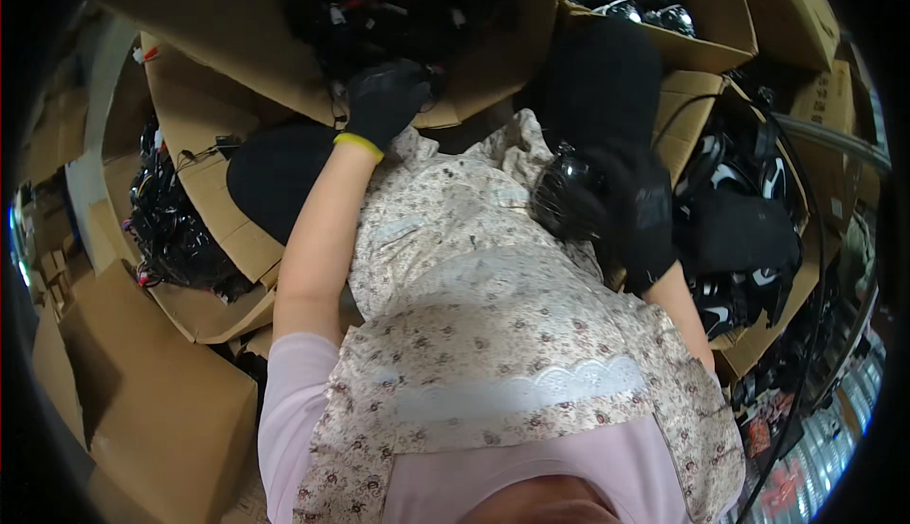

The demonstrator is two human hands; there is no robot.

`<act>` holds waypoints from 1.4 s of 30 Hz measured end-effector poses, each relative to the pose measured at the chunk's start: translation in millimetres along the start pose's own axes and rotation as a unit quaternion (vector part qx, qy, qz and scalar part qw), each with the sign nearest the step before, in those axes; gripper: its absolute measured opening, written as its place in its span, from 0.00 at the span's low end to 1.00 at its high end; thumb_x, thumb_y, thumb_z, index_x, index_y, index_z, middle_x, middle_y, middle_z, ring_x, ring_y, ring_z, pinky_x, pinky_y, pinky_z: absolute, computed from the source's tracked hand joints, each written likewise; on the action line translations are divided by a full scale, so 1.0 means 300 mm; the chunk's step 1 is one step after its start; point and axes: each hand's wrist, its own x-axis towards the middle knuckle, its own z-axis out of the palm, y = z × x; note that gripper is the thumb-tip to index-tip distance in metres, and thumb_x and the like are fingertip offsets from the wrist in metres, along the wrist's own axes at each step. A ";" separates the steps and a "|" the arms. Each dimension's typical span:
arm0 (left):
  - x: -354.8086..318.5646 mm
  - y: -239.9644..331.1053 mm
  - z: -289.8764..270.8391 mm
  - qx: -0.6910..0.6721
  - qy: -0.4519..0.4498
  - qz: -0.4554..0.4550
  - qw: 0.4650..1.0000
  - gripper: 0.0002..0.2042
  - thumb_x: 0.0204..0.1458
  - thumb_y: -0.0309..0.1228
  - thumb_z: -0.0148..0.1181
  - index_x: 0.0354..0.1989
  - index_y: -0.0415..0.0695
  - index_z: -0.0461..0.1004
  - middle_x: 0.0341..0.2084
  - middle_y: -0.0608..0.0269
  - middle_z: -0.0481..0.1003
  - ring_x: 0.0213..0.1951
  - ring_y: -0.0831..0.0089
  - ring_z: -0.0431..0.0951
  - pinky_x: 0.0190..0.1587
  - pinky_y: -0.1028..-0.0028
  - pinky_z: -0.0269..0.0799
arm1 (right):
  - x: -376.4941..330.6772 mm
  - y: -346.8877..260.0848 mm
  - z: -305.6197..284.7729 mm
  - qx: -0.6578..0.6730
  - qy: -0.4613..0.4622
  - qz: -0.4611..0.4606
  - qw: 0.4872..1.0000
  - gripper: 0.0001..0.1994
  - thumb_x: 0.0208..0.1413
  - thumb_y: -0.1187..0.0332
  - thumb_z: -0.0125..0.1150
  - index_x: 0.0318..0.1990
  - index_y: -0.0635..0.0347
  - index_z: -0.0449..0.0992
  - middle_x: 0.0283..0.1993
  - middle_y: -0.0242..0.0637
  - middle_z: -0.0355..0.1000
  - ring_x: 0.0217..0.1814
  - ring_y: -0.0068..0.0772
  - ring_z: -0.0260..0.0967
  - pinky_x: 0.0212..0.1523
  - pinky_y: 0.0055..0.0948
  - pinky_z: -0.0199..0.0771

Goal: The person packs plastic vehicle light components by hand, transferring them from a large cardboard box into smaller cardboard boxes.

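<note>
**Cradle the black wrapped bundle [569, 194] securely**

Located over the right side of the apron [445, 230], in the right hand [645, 211], with fingers apparently closed around one side, exact curl lost in black. Press the slick plastic into the palm to prevent slipping. Mind the near edge of the big box [517, 60] by the left hand [387, 98]; cannot tell the bend of those fingers or any hold.

L forearm [325, 230] stretched fwd, gloved L hand [387, 99] far out; R forearm [682, 308] angled in, gloved R hand [646, 216] closer.
</note>
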 end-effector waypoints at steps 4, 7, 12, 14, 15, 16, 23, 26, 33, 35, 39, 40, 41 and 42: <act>0.077 -0.142 0.089 0.193 -0.255 -0.018 0.947 0.17 0.50 0.44 0.60 0.42 0.45 0.78 0.43 0.54 0.79 0.42 0.53 0.79 0.45 0.60 0.76 | -0.075 -0.023 0.016 0.052 -0.039 0.136 0.989 0.30 0.36 0.66 0.76 0.52 0.58 0.73 0.43 0.48 0.71 0.47 0.51 0.70 0.48 0.43 0.71; 0.085 -0.353 0.164 0.224 -0.170 -0.128 0.951 0.16 0.52 0.39 0.54 0.45 0.47 0.78 0.42 0.53 0.79 0.40 0.53 0.79 0.42 0.57 0.76 | -0.073 -0.018 0.008 0.038 -0.046 0.148 0.987 0.29 0.34 0.66 0.77 0.48 0.60 0.73 0.41 0.47 0.71 0.45 0.50 0.70 0.46 0.42 0.71; 0.149 -0.434 0.174 0.340 -0.041 -0.030 0.939 0.18 0.55 0.39 0.50 0.51 0.49 0.76 0.45 0.50 0.78 0.44 0.53 0.79 0.46 0.57 0.74 | -0.069 -0.019 0.010 0.053 -0.088 0.132 0.986 0.27 0.31 0.62 0.79 0.42 0.61 0.74 0.37 0.45 0.70 0.42 0.50 0.70 0.41 0.42 0.69; 0.176 -0.385 0.186 0.304 -0.026 -0.066 0.950 0.18 0.56 0.40 0.49 0.52 0.49 0.75 0.46 0.50 0.77 0.45 0.53 0.78 0.48 0.57 0.73 | -0.070 -0.035 0.011 0.055 -0.087 0.111 0.988 0.26 0.30 0.61 0.79 0.38 0.60 0.75 0.35 0.45 0.70 0.40 0.50 0.69 0.40 0.42 0.69; 0.193 -0.294 0.189 0.347 0.005 -0.003 0.938 0.19 0.56 0.40 0.50 0.54 0.50 0.74 0.46 0.49 0.77 0.45 0.53 0.78 0.49 0.57 0.73 | -0.077 -0.034 0.020 0.057 -0.085 0.092 0.991 0.24 0.30 0.59 0.79 0.35 0.60 0.76 0.33 0.44 0.70 0.39 0.50 0.69 0.39 0.43 0.68; 0.215 -0.226 0.157 0.395 0.042 0.052 0.916 0.19 0.55 0.39 0.51 0.55 0.51 0.73 0.46 0.49 0.77 0.46 0.53 0.77 0.50 0.56 0.72 | -0.071 -0.049 0.009 0.055 -0.081 0.089 0.991 0.24 0.30 0.59 0.79 0.35 0.60 0.76 0.33 0.44 0.70 0.39 0.50 0.69 0.39 0.43 0.68; 0.273 -0.284 0.191 0.293 -0.110 -0.210 0.926 0.23 0.55 0.41 0.52 0.60 0.52 0.69 0.56 0.50 0.71 0.58 0.54 0.70 0.62 0.54 0.61 | -0.103 -0.031 0.028 0.140 -0.157 0.021 0.977 0.19 0.42 0.63 0.74 0.42 0.58 0.77 0.38 0.44 0.73 0.42 0.49 0.70 0.40 0.42 0.69; 0.254 -0.435 0.123 0.255 -0.134 -0.193 0.938 0.23 0.57 0.41 0.51 0.62 0.52 0.68 0.58 0.50 0.70 0.59 0.56 0.70 0.62 0.56 0.62 | -0.121 -0.041 0.011 0.249 -0.100 0.104 0.958 0.19 0.49 0.68 0.69 0.48 0.61 0.74 0.41 0.45 0.74 0.38 0.42 0.73 0.38 0.35 0.72; 0.220 -0.313 -0.162 -0.339 -0.042 -0.128 0.931 0.21 0.59 0.40 0.56 0.59 0.45 0.69 0.53 0.54 0.75 0.53 0.65 0.76 0.55 0.66 0.71 | -0.002 -0.019 -0.137 0.451 -0.206 0.284 0.820 0.12 0.55 0.77 0.60 0.47 0.66 0.73 0.34 0.29 0.71 0.35 0.18 0.67 0.37 0.23 0.69; 0.213 -0.195 -0.166 -0.048 -0.093 -0.111 0.988 0.22 0.58 0.40 0.56 0.59 0.45 0.69 0.51 0.50 0.75 0.51 0.59 0.76 0.54 0.65 0.71 | 0.015 0.000 -0.143 0.434 -0.181 0.258 0.844 0.12 0.54 0.77 0.60 0.46 0.66 0.73 0.34 0.29 0.71 0.36 0.18 0.66 0.38 0.23 0.69; 0.236 -0.187 -0.074 0.006 -0.126 0.006 0.992 0.17 0.52 0.41 0.57 0.46 0.47 0.77 0.38 0.50 0.78 0.43 0.50 0.77 0.49 0.59 0.72 | 0.088 0.001 -0.166 0.494 -0.121 0.253 0.823 0.13 0.54 0.72 0.64 0.47 0.63 0.74 0.35 0.27 0.71 0.38 0.15 0.65 0.40 0.22 0.68; 0.280 -0.114 -0.114 0.012 -0.187 -0.043 0.981 0.17 0.51 0.44 0.57 0.43 0.49 0.80 0.38 0.55 0.80 0.44 0.54 0.78 0.51 0.59 0.71 | 0.103 0.001 -0.154 0.575 -0.066 0.272 0.769 0.13 0.53 0.73 0.64 0.47 0.61 0.74 0.37 0.26 0.71 0.38 0.15 0.65 0.40 0.22 0.67; 0.313 -0.155 -0.094 0.202 -0.172 0.078 0.961 0.10 0.53 0.34 0.54 0.40 0.49 0.79 0.30 0.52 0.77 0.35 0.54 0.78 0.41 0.58 0.74 | 0.134 0.004 -0.134 0.554 -0.052 0.216 0.803 0.13 0.54 0.72 0.63 0.47 0.61 0.74 0.39 0.25 0.71 0.39 0.16 0.66 0.42 0.21 0.68; 0.362 -0.153 -0.091 0.201 -0.173 0.083 0.961 0.10 0.53 0.34 0.54 0.40 0.49 0.79 0.30 0.52 0.77 0.35 0.54 0.78 0.41 0.58 0.74 | 0.159 0.012 -0.096 0.553 -0.047 0.218 0.803 0.13 0.54 0.72 0.63 0.47 0.61 0.74 0.39 0.25 0.71 0.39 0.16 0.66 0.42 0.21 0.68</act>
